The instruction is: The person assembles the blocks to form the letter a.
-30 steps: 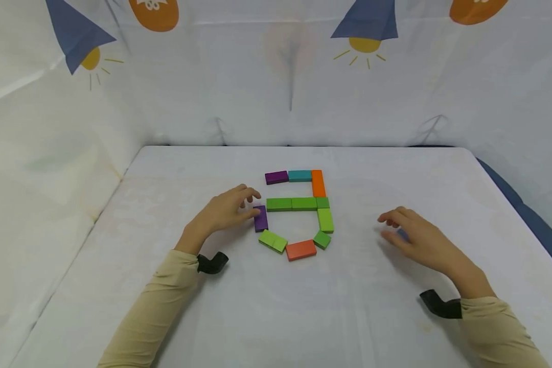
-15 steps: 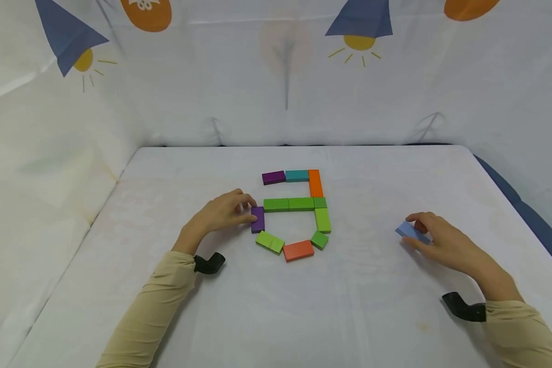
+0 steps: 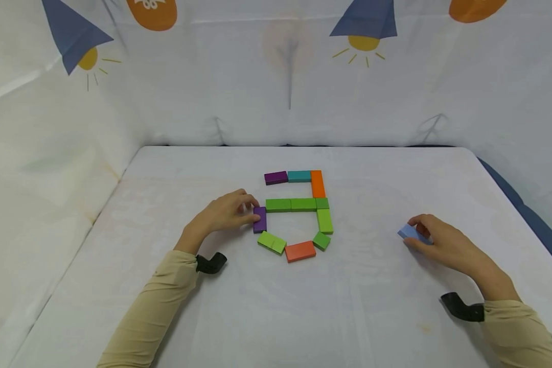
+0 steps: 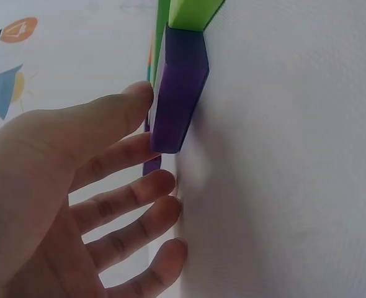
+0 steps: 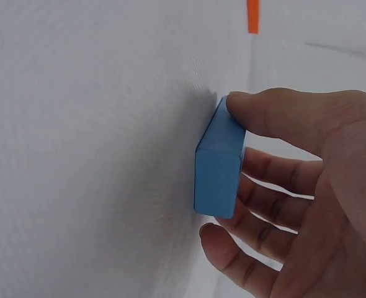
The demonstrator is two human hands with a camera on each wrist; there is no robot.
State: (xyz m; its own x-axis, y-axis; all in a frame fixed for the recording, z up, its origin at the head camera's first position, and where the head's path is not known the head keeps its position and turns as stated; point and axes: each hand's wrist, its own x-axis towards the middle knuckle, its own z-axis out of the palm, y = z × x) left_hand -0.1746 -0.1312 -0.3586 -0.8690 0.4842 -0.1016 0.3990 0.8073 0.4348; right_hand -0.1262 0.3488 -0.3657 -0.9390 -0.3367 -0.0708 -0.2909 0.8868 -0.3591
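My left hand [image 3: 227,210] has thumb and index finger at the purple block [image 3: 259,224], the thumb on its upper side and the index at its far end. In the left wrist view the same purple block [image 4: 182,93] lies end to end with a light green one [image 4: 189,12]; my other left fingers are loosely bent. On the right side of the table, my right hand [image 3: 446,245] holds a light blue block [image 3: 410,232] between thumb and fingers. The right wrist view has this blue block [image 5: 217,180] close to the tabletop, its long top under my thumb.
Flat coloured blocks form a figure mid-table: dark purple [image 3: 276,178], teal [image 3: 299,176], orange [image 3: 318,184], a green row [image 3: 291,205], light green [image 3: 272,243], red-orange [image 3: 300,251] and a small green one [image 3: 321,241]. A printed white curtain [image 3: 239,76] hangs behind the white table [image 3: 340,317].
My right hand has shifted right and the blue block shows more. My left index finger has lowered to the purple block, which stands slightly straighter. The other blocks stay put.
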